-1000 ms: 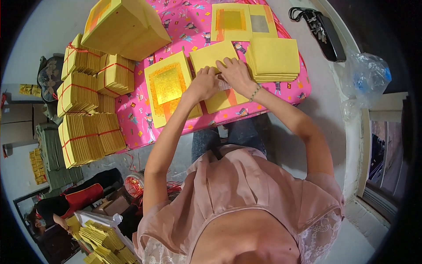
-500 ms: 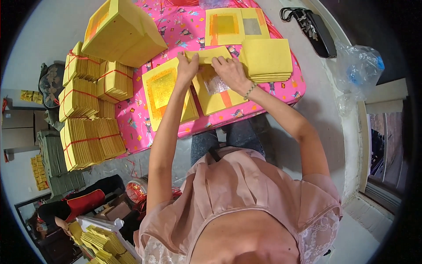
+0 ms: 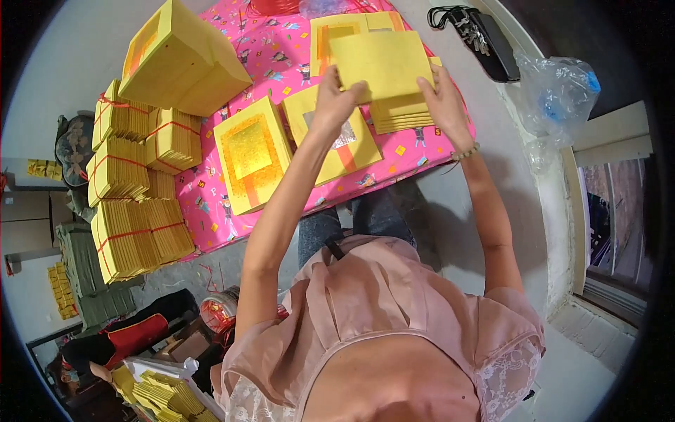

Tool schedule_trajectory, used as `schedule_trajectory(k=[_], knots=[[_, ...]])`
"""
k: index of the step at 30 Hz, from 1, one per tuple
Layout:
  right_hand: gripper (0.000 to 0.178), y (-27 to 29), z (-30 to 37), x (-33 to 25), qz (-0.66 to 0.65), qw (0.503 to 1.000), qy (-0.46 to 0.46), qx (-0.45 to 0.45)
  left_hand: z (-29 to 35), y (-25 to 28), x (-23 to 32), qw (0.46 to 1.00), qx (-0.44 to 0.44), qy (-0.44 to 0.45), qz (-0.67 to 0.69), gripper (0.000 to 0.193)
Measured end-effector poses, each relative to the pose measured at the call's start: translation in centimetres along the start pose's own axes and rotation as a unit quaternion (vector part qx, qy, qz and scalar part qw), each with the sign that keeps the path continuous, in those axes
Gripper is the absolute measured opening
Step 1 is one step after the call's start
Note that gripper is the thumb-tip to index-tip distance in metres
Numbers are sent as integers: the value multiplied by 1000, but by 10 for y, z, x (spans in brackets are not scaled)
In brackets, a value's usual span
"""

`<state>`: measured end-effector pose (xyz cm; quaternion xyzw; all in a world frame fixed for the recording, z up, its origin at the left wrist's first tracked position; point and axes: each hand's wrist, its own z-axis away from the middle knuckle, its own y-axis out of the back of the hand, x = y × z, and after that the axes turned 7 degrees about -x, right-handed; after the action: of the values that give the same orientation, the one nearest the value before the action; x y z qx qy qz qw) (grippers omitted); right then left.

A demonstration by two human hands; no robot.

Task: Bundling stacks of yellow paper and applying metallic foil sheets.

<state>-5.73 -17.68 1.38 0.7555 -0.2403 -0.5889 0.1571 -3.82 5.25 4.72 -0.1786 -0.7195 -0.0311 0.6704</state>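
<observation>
A folded yellow paper packet (image 3: 383, 60) is held level between my two hands, over a low stack of similar yellow packets (image 3: 404, 121) at the table's right side. My left hand (image 3: 337, 102) grips its left edge, thumb on top. At its right edge, my right hand (image 3: 444, 102) has thumb and fingers on the paper. Below my left hand lies a pile of yellow paper with a silver foil patch (image 3: 336, 137) and an orange stripe. To its left is a pile with a gold foil square (image 3: 252, 151) framed in orange.
Bundles of yellow paper tied with red string (image 3: 137, 235) line the table's left edge. A tall yellow block (image 3: 190, 67) stands behind them. The pink patterned tablecloth (image 3: 271, 53) covers the table. Right of it are a black pouch with keys (image 3: 485, 42) and a clear plastic bag (image 3: 559, 98).
Both hands have moved right with the packet, from above the silver-foil pile to above the low stack. The packet now lies flat and spread between them; the silver patch shows more.
</observation>
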Motion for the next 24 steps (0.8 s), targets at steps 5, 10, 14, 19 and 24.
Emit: schedule_trajectory(k=[5,10,14,19,24], knots=[[41,20,14,29,171,984,-43,9,-20,-10,-50,974,-64,100,-191,48],[39,14,22,57,164,982,-89,0,-28,-11,-82,947,-64,146,-280,51],[36,14,25,65,151,983,-101,8,-26,-14,-85,938,-67,171,-295,51],[40,11,25,73,217,975,-42,3,-24,-15,-85,942,-64,151,-293,50],[42,14,27,69,342,939,-22,-6,-24,-11,-90,965,-51,196,-165,55]])
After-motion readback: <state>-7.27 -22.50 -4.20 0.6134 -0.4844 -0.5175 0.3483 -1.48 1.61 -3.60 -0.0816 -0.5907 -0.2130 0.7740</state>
